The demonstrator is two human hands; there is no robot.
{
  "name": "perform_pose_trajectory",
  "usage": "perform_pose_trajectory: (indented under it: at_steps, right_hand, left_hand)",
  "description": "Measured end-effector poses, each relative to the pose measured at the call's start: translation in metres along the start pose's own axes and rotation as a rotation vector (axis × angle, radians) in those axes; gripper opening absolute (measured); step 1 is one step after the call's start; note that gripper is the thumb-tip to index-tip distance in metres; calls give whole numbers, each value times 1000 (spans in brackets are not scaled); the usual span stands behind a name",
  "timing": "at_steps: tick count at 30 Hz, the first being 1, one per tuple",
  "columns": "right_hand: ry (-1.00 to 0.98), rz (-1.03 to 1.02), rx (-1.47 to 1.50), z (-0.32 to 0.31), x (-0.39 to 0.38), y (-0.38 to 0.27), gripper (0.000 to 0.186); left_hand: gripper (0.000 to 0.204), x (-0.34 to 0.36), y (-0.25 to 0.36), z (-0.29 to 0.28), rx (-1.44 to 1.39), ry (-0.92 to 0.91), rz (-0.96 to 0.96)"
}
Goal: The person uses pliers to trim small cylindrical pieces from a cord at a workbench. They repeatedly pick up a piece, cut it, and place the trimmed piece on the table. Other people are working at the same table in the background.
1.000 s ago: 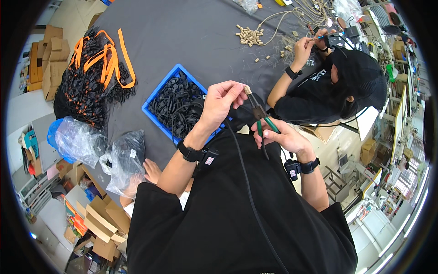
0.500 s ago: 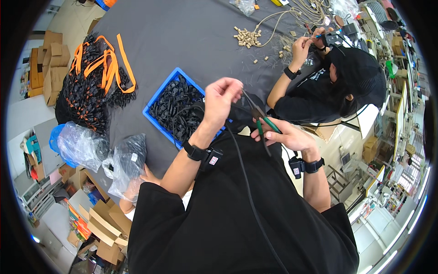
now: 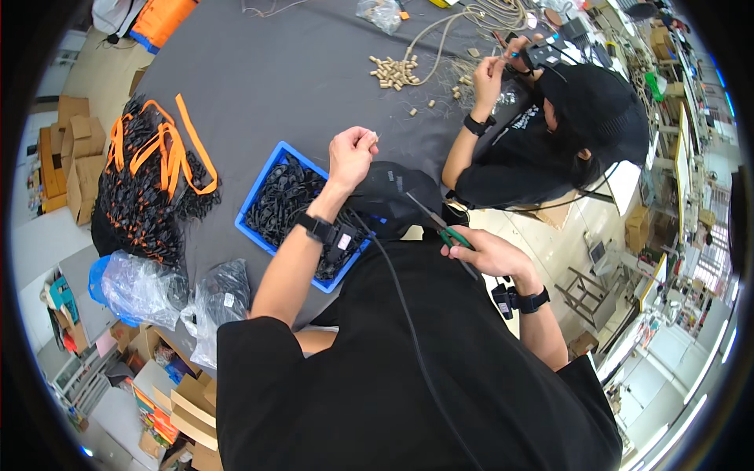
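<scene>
My left hand (image 3: pixel 350 158) is raised beside the blue crate (image 3: pixel 250 195), its fingers pinched on a small pale piece (image 3: pixel 375 135). The crate is packed with black parts (image 3: pixel 276 206). Lower and to the right, my right hand (image 3: pixel 479 250) grips pliers with green handles (image 3: pixel 454 235), whose long metal tips point up-left, apart from my left hand. A black cord (image 3: pixel 397 286) runs down over my shirt. A dark item (image 3: pixel 397 182) lies right of the crate, just beyond the pliers' tips.
A co-worker (image 3: pixel 585 125) works at the right among beige cylinders (image 3: pixel 393 72) and pale cords (image 3: pixel 491 20). At left are a heap of black parts with orange straps (image 3: pixel 169 149), plastic bags (image 3: pixel 145 289), cardboard boxes (image 3: pixel 82 153). Benches and stools (image 3: pixel 585 290) stand beyond the table (image 3: pixel 275 71).
My left hand has moved up and left, away from the pliers. The beige piece that was at their tips is no longer there. The pliers have lowered slightly and the view has shifted.
</scene>
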State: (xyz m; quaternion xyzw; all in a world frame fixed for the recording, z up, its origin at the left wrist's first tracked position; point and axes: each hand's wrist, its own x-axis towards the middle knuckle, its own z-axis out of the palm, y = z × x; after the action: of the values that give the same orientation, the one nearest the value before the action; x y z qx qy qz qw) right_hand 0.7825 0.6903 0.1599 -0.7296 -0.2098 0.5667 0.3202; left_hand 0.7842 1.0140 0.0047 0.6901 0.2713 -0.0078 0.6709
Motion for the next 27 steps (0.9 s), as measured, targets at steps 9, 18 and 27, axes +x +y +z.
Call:
perform_pose_trajectory:
  at_steps: [9, 18, 27]
  right_hand:
    - [73, 166, -2, 20, -5, 4, 33]
    - [219, 197, 70, 27, -17, 28, 36]
    - [172, 250, 89, 22, -4, 25, 36]
  left_hand:
    - [21, 87, -26, 62, 472, -317, 95]
    - [20, 116, 14, 54, 526, -839, -88]
    - [18, 104, 2, -5, 728, -652, 134]
